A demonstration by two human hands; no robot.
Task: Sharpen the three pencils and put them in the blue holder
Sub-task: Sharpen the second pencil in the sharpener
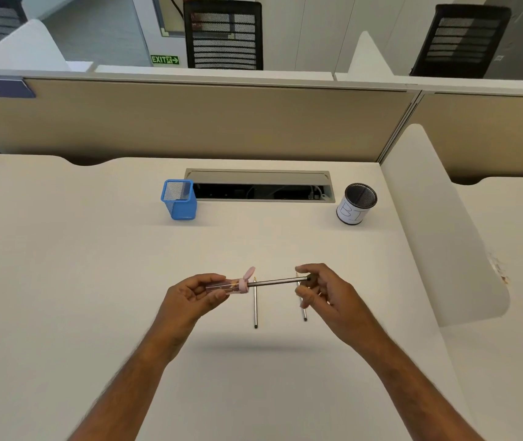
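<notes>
While the left hand (197, 290) grips the sharpener (226, 286), right-hand (323, 292) fingertips pinch the pencil (277, 281) level.

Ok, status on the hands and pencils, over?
Left hand grips pink sharpener; right hand pinches pencil seated in it. Two pencils on desk. Blue holder looks empty. Path clear.

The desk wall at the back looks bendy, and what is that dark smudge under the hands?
In the head view, the wide-angle lens bows the partition; the smudge on the desk is a soft shadow below the left hand and right hand, so light comes from above.
</notes>
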